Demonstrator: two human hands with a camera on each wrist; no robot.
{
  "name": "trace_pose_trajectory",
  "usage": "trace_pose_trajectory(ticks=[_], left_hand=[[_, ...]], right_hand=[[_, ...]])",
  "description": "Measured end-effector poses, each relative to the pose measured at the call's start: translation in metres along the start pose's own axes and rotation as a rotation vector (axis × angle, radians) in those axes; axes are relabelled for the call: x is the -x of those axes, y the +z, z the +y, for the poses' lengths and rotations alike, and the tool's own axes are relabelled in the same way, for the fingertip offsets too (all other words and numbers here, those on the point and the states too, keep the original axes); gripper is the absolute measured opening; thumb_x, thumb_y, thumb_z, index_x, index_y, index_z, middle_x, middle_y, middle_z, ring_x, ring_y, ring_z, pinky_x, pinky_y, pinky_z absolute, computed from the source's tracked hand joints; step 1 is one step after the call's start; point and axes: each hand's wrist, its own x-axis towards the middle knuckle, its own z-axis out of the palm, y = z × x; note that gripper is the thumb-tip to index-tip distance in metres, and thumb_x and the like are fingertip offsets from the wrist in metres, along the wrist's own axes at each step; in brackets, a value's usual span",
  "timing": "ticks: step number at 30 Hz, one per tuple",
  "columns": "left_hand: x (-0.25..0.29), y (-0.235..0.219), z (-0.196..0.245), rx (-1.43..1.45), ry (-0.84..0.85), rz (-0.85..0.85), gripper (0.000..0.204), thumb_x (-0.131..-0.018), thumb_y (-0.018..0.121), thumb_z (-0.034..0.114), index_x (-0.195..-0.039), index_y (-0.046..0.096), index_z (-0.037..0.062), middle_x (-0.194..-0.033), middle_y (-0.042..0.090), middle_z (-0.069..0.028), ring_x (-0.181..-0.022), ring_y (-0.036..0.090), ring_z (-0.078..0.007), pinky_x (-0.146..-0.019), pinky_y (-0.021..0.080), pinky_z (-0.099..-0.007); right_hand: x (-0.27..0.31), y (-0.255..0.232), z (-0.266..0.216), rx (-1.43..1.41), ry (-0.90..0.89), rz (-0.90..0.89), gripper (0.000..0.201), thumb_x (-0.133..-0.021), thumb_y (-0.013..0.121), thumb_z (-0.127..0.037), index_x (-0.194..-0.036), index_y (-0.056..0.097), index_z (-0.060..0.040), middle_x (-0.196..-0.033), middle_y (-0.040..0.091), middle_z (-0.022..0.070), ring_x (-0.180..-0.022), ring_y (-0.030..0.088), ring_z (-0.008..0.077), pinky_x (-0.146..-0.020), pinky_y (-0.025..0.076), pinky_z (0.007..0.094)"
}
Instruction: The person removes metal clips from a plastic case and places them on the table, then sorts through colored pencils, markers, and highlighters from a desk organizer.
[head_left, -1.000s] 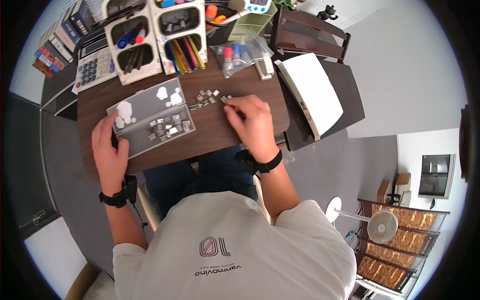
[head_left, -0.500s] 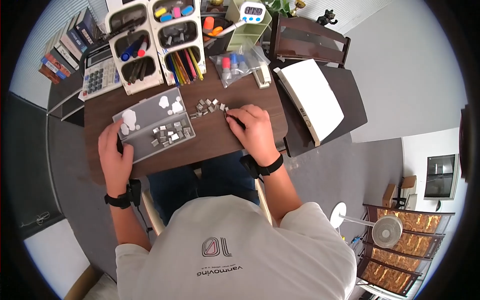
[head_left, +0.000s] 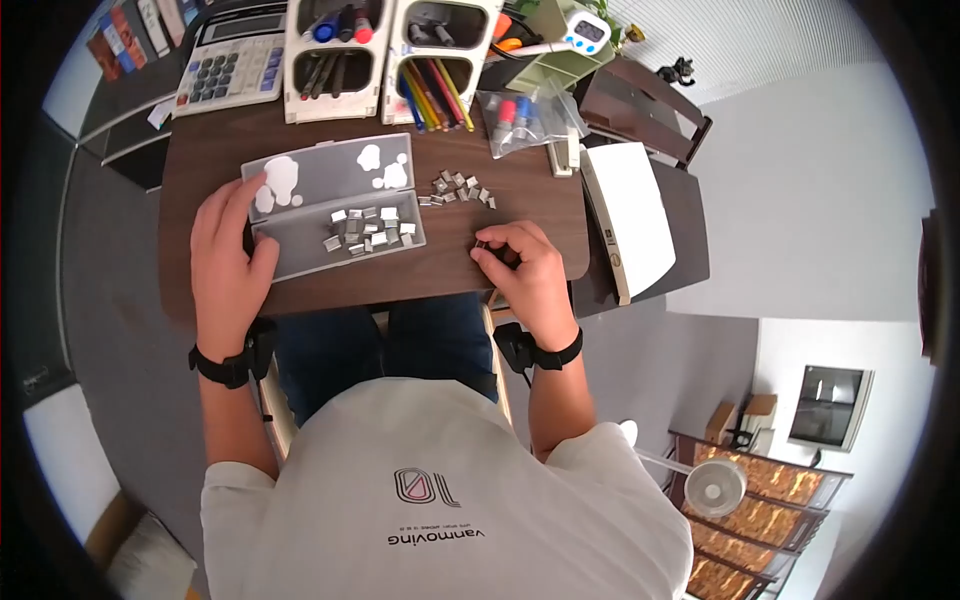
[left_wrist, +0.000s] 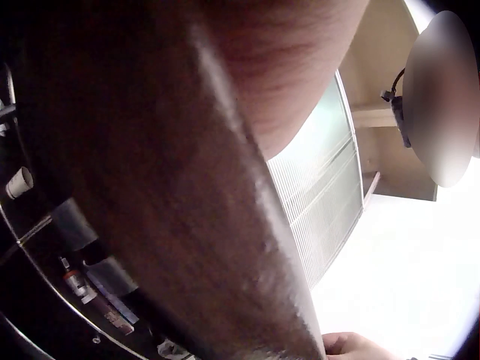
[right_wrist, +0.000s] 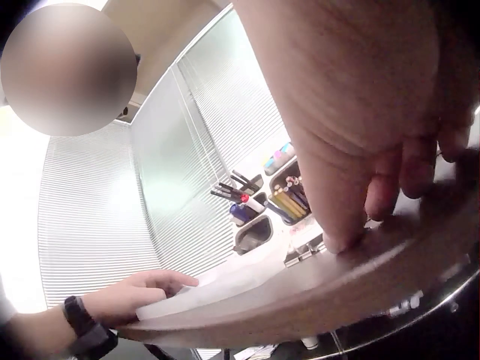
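In the head view, an open grey pencil case (head_left: pixel 300 258) lies on the table, white cloud-shaped patches on its lid. Several small silver metal clips (head_left: pixel 372 232) are heaped in its lower half. My left hand (head_left: pixel 222 255) rests on the case's left end, fingers over the lid and thumb by the tray. Right of the case, more metal clips (head_left: pixel 460 187) are scattered on the tabletop. Nearer the front edge, my right hand (head_left: pixel 530 272) pinches a small metal clip (head_left: pixel 480 243) between thumb and forefinger, mostly hidden by the fingertips.
White organizers (head_left: pixel 385 103) with pens and pencils stand along the back of the brown table (head_left: pixel 340 290), beside a calculator (head_left: pixel 232 68). A plastic bag of bottles (head_left: pixel 525 122) and a stapler (head_left: pixel 565 155) lie back right. A white box (head_left: pixel 635 215) sits beyond the right edge.
My right hand has drawn back from the loose clips toward the front edge, a clip between its fingertips. My left hand stays at the case. The head view has shifted.
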Motion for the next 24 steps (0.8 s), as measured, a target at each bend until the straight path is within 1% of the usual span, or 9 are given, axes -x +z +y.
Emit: trace_pose_trajectory(ticks=[1,5,7,9,11,15,18,23,24], left_hand=[[-0.001,0.0,0.0,0.01,0.013,0.002,0.06,-0.082,0.058,-0.001,-0.141,0.063,0.0092,-0.14,0.06,-0.0198,-0.132,0.056,-0.0395,-0.114,0.043,-0.0447],[0.001,0.001,-0.004,-0.012,0.02,0.046,0.059,-0.082,0.059,0.0,-0.14,0.064,0.0088,-0.139,0.061,-0.0194,-0.129,0.057,-0.0396,-0.112,0.044,-0.0459],[0.001,0.0,-0.004,-0.007,0.048,0.042,0.059,-0.081,0.061,0.001,-0.139,0.064,0.0082,-0.137,0.062,-0.0188,-0.127,0.058,-0.04,-0.11,0.045,-0.0469],[0.001,-0.001,-0.003,0.001,0.044,0.044,0.059,-0.08,0.061,0.001,-0.138,0.064,0.008,-0.136,0.062,-0.0183,-0.126,0.058,-0.04,-0.11,0.046,-0.0472],[0.0,0.0,-0.005,0.008,0.04,0.047,0.058,-0.08,0.062,0.001,-0.138,0.064,0.0077,-0.135,0.063,-0.0179,-0.125,0.058,-0.0401,-0.109,0.046,-0.0474],[0.001,-0.001,-0.005,0.006,0.058,0.046,0.057,-0.08,0.062,0.001,-0.137,0.064,0.0077,-0.134,0.063,-0.0173,-0.125,0.058,-0.0395,-0.109,0.046,-0.0475],[0.0,-0.003,-0.004,0.001,0.044,0.046,0.057,-0.08,0.061,0.001,-0.137,0.065,0.0082,-0.134,0.062,-0.0175,-0.125,0.058,-0.0396,-0.109,0.046,-0.0473],[-0.001,0.001,-0.004,0.011,0.046,0.019,0.059,-0.081,0.059,0.0,-0.139,0.064,0.0092,-0.137,0.061,-0.0189,-0.127,0.058,-0.0402,-0.111,0.045,-0.0465],[-0.001,0.002,-0.005,-0.002,0.047,0.024,0.06,-0.08,0.059,-0.001,-0.139,0.064,0.0092,-0.138,0.061,-0.0195,-0.128,0.057,-0.0403,-0.112,0.044,-0.0461]], right_hand=[[-0.002,0.0,-0.002,-0.001,0.086,-0.01,0.02,-0.084,0.084,-0.003,-0.102,0.077,-0.0038,-0.092,0.068,0.0075,-0.078,0.066,0.0204,-0.069,0.054,0.033],[-0.017,0.015,-0.018,0.049,0.01,-0.013,0.02,-0.083,0.083,-0.003,-0.102,0.076,-0.0036,-0.091,0.067,0.0068,-0.078,0.066,0.019,-0.069,0.054,0.0324],[-0.025,0.031,-0.044,-0.124,-0.107,-0.024,0.019,-0.083,0.083,-0.004,-0.101,0.075,-0.0035,-0.091,0.067,0.0073,-0.077,0.066,0.0196,-0.068,0.053,0.0321],[-0.04,0.047,-0.07,-0.087,-0.26,-0.131,0.019,-0.083,0.081,-0.004,-0.101,0.074,-0.0046,-0.09,0.068,0.0101,-0.077,0.067,0.0261,-0.071,0.055,0.0383],[-0.052,0.074,-0.081,-0.139,-0.342,-0.149,0.02,-0.083,0.08,-0.004,-0.102,0.075,-0.0053,-0.089,0.068,0.0108,-0.079,0.068,0.029,-0.072,0.054,0.0412],[-0.065,0.099,-0.083,-0.048,-0.434,-0.168,0.02,-0.084,0.079,-0.004,-0.103,0.075,-0.0062,-0.089,0.068,0.0105,-0.08,0.069,0.0295,-0.071,0.053,0.0413],[-0.057,0.08,-0.079,-0.089,-0.432,-0.143,0.017,-0.085,0.077,-0.003,-0.102,0.075,-0.0059,-0.087,0.069,0.0107,-0.08,0.069,0.0298,-0.071,0.053,0.041],[-0.041,0.03,-0.021,0.011,-0.149,0.153,0.014,-0.088,0.078,-0.004,-0.102,0.075,-0.0029,-0.086,0.069,0.013,-0.077,0.069,0.0287,-0.07,0.055,0.0397],[-0.039,0.022,-0.007,0.02,-0.138,0.166,0.014,-0.088,0.078,-0.004,-0.102,0.075,-0.0029,-0.086,0.069,0.013,-0.077,0.069,0.0287,-0.07,0.055,0.0397]])
